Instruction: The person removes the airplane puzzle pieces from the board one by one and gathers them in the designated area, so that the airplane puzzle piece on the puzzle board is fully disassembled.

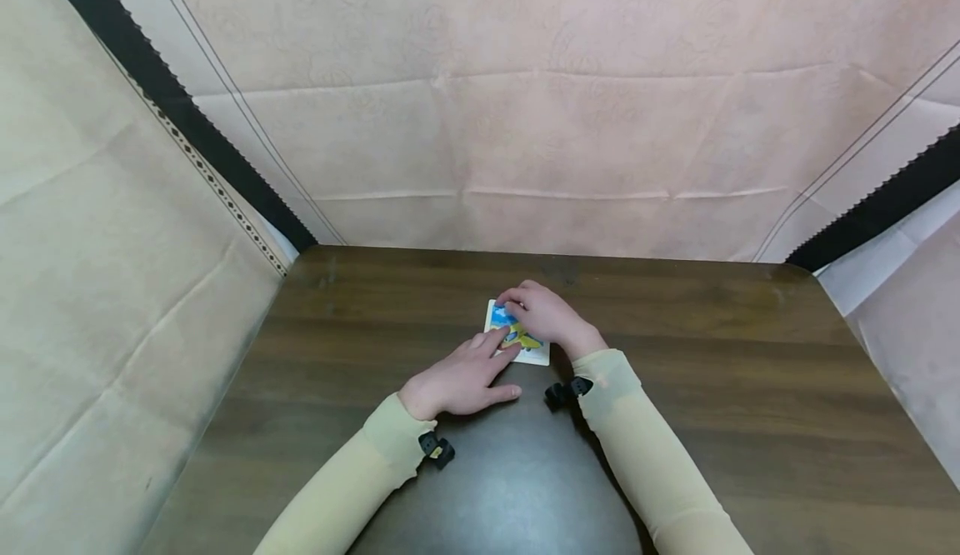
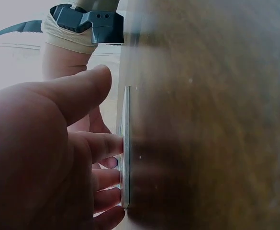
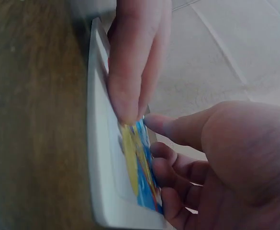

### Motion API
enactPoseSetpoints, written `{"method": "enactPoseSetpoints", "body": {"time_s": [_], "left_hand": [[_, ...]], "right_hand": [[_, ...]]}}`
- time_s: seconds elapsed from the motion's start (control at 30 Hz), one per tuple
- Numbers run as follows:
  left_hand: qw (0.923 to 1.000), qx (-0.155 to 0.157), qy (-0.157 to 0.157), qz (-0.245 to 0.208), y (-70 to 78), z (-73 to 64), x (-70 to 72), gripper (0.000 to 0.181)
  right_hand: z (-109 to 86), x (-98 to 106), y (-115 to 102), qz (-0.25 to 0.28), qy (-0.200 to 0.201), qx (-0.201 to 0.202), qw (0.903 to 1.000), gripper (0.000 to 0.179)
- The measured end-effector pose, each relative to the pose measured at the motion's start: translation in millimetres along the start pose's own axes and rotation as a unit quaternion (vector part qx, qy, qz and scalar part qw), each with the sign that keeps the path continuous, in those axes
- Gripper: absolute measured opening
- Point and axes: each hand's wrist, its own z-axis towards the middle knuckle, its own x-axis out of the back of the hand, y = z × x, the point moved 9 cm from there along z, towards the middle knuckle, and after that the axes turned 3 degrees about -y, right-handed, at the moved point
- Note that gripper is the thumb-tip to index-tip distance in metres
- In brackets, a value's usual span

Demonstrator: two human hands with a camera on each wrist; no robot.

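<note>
A small flat picture board (image 1: pixel 535 356) with a white border lies on the table, showing a yellow shape on blue. My left hand (image 1: pixel 463 377) reaches over its near left part, index and middle fingertips on the picture and thumb spread aside. In the left wrist view, the left hand's fingers (image 2: pixel 106 179) meet the board's thin edge (image 2: pixel 127 143). My right hand (image 1: pixel 546 313) arches over the far right part with bent fingers. In the right wrist view, its thumb and fingertips (image 3: pixel 166 170) rest at the picture's far side; nothing shows pinched between them.
The brown wooden table (image 1: pixel 360 305) has a dark grey rounded surface (image 1: pixel 510 472) at its near middle. Pale patterned cloth (image 1: pixel 555 138) hangs behind and at both sides. Black wrist cameras (image 1: pixel 437 450) sit on both wrists, over light sleeves (image 1: pixel 645 447).
</note>
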Motion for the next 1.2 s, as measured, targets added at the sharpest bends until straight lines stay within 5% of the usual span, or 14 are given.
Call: {"method": "enactPoseSetpoints", "body": {"time_s": [0.5,1.2], "left_hand": [[0.9996,0.02,-0.017,0.009,3.0,4.3,0.2,0.085],[0.9995,0.015,-0.025,0.004,3.7,0.2,-8.0,0.088]], "right_hand": [[7.9,5,-14,-0.057,-0.018,0.023,0.9979,0.031],[10.3,-3,-6,-0.016,-0.003,0.006,0.9998,0.03]]}}
